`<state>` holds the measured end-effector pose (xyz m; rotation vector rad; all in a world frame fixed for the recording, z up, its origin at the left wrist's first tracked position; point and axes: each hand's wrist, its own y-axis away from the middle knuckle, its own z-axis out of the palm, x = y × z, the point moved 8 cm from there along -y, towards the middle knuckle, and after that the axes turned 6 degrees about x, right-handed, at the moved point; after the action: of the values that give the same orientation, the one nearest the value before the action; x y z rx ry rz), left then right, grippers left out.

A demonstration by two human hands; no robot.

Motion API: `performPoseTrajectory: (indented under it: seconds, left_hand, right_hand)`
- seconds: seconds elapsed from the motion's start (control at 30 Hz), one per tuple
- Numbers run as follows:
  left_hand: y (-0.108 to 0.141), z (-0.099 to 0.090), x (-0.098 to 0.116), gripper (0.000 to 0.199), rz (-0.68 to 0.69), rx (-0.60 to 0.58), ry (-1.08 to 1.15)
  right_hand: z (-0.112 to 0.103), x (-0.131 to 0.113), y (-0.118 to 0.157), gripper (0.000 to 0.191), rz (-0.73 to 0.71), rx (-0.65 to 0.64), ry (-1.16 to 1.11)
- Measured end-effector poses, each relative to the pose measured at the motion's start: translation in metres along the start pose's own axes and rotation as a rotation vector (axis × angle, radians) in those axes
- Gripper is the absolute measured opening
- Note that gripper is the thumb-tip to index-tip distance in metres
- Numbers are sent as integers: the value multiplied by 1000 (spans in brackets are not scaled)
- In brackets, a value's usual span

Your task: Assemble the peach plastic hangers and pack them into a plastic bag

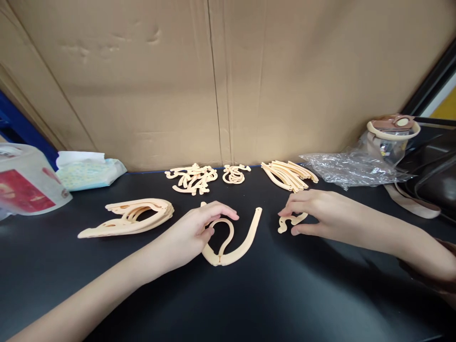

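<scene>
A beige, partly joined folding hanger [245, 244] lies on the black table, its two arms forming a U with a curved hook [231, 232] between them. My left hand [204, 223] is over its left arm, fingers stretched out and the thumb near the hook; it covers part of that arm. To the right, my right hand [302, 213] has its thumb and fingers around a small wavy beige hanger piece [283, 224], close to the tabletop. Left of my left hand is a stack of beige hangers [142, 228].
Along the back lie a pile of small curved pieces [194, 178], some hooks [235, 175] and a bundle of long arms [288, 175]. A tissue pack [89, 173] and a white tub [35, 185] stand left. Clear plastic wrap [349, 168] and a bottle [390, 142] are right. Cardboard [142, 95] rises behind.
</scene>
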<state>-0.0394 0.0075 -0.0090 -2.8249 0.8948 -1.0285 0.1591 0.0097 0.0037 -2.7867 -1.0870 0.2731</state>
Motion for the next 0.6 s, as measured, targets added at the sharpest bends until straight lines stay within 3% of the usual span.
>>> performPoseTrajectory:
  seconds: [0.17,0.27,0.43,0.6]
  left_hand:
    - [5,-19,-7,39,-6,223,-422]
    - [6,-21,-14,43,-78,221,-584]
    - [4,-15,-19,35,-131,224,-502]
    - [0,-11,-20,32,-72,231,-188]
  right_hand:
    - [2,4,1,20,9,-29,-51]
    - [3,3,1,19,13,-11,-58]
    - [2,-10,-3,27,-30,68,72]
    - [0,-23,-4,26,-96,138,105]
